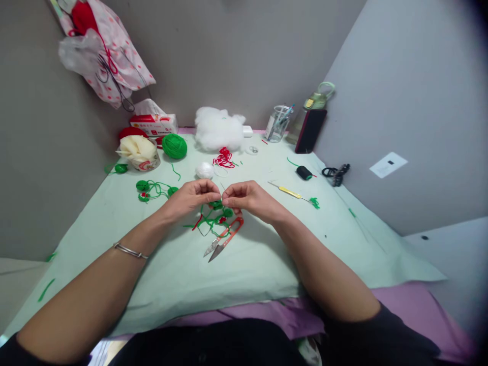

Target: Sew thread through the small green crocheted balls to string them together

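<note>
My left hand (192, 195) and my right hand (247, 197) meet fingertip to fingertip above the pale green cloth (160, 264). A thin needle (222, 187) sticks up between the pinched fingers; which hand grips it I cannot tell. Under the hands lies a small green and red yarn piece (217, 213) with loose strands. Red-handled thread snips (224, 238) lie just in front of it, blades pointing toward me.
A green yarn ball (174, 146), a bowl (139, 152), white stuffing (219, 129), red thread (224, 158), a yellow crochet hook (290, 192), a dark spool (304, 173), a cup of tools (277, 123) and a phone (310, 131) stand farther back. Walls close in on three sides.
</note>
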`<state>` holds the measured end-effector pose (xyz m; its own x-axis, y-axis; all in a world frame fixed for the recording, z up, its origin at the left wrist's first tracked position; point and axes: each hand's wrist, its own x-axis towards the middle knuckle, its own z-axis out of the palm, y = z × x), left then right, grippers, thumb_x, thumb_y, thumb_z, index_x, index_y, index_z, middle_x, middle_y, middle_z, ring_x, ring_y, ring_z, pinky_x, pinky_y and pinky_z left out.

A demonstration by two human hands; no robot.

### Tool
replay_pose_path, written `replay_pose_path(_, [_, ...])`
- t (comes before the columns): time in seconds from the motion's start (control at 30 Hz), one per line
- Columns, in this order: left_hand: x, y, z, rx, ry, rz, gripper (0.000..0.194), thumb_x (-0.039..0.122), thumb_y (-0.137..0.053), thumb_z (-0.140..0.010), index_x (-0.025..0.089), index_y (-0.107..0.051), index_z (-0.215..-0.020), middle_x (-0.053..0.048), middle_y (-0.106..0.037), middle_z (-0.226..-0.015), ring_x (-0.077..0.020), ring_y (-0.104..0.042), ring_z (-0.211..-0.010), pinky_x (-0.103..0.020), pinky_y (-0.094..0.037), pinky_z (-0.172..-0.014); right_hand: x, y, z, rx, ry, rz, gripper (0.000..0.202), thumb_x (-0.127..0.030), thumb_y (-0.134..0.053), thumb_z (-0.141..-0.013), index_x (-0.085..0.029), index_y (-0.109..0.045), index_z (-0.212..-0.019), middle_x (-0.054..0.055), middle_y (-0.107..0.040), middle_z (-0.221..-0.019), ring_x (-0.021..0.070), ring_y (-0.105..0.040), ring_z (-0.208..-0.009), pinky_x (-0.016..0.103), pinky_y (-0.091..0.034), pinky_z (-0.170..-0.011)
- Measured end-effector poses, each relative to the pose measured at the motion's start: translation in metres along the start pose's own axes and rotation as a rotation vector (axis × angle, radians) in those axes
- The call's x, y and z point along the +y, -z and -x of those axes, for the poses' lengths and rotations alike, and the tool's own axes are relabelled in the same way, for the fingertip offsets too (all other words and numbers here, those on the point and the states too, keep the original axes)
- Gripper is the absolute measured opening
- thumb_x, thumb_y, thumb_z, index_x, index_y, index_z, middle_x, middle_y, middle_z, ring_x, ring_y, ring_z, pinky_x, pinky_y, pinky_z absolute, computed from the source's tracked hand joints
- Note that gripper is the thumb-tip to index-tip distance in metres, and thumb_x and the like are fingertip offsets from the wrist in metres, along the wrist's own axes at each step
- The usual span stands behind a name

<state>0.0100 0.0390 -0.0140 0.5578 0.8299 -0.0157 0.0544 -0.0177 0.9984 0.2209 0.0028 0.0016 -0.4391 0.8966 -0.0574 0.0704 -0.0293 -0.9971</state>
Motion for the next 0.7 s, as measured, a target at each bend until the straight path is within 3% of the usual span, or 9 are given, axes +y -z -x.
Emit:
replay_pose_path(0.17, [0.008,-0.001,0.004,-0.061,0.030,0.196,0.034,0.048,-0.082,-0.077,0.017,-0.071,-0.085,-0.002,-0.067,-0.081,-0.0144,-0.060,-0.076,-0.029,-0.047,-0.074,-0.002,0.000,0.002,-0.155,0.100,-0.234,0.029,-0.036,-0.084,-0.075,-0.012,-0.067,-0.079,-0.004,-0.057,-0.062,0.0050,-0.048,-0.050,0.019,-0.041,-0.049])
replay_pose_path(0.27, [0.012,-0.004,0.006,-0.081,0.041,0.297,0.036,0.049,-0.083,-0.077,0.016,-0.070,-0.081,-0.002,-0.064,-0.078,-0.0120,-0.057,-0.071,-0.025,-0.048,-0.068,-0.001,0.000,0.002,-0.158,0.146,-0.279,0.029,-0.037,-0.085,-0.075,-0.013,-0.069,-0.078,-0.004,-0.057,-0.061,0.0052,-0.048,-0.048,0.019,-0.042,-0.048])
replay_pose_path(0.43, [0.015,-0.004,0.006,-0.101,0.051,0.357,0.034,0.051,-0.079,-0.081,0.018,-0.073,-0.084,-0.003,-0.067,-0.087,-0.0126,-0.058,-0.072,-0.024,-0.050,-0.063,-0.001,0.000,-0.001,0.011,0.152,-0.342,0.031,-0.043,-0.082,-0.080,-0.014,-0.074,-0.087,0.000,-0.066,-0.075,0.0058,-0.055,-0.056,0.021,-0.050,-0.057])
replay_pose_path(0.57, [0.014,0.000,0.007,-0.096,0.063,0.365,0.031,0.046,-0.081,-0.080,0.019,-0.076,-0.093,-0.005,-0.070,-0.092,-0.0153,-0.063,-0.082,-0.030,-0.055,-0.079,-0.002,0.000,-0.002,0.118,0.200,-0.284,0.029,-0.044,-0.077,-0.084,-0.016,-0.076,-0.091,0.001,-0.066,-0.078,0.0082,-0.059,-0.066,0.023,-0.053,-0.069])
replay_pose_path(0.7, [0.012,0.003,0.007,-0.087,0.078,0.378,0.027,0.032,-0.084,-0.079,0.018,-0.077,-0.100,-0.005,-0.072,-0.094,-0.0172,-0.066,-0.089,-0.035,-0.054,-0.091,-0.004,-0.002,-0.001,0.300,0.286,-0.135,0.032,-0.048,-0.075,-0.085,-0.016,-0.075,-0.092,0.004,-0.067,-0.087,0.0097,-0.058,-0.067,0.026,-0.055,-0.069])
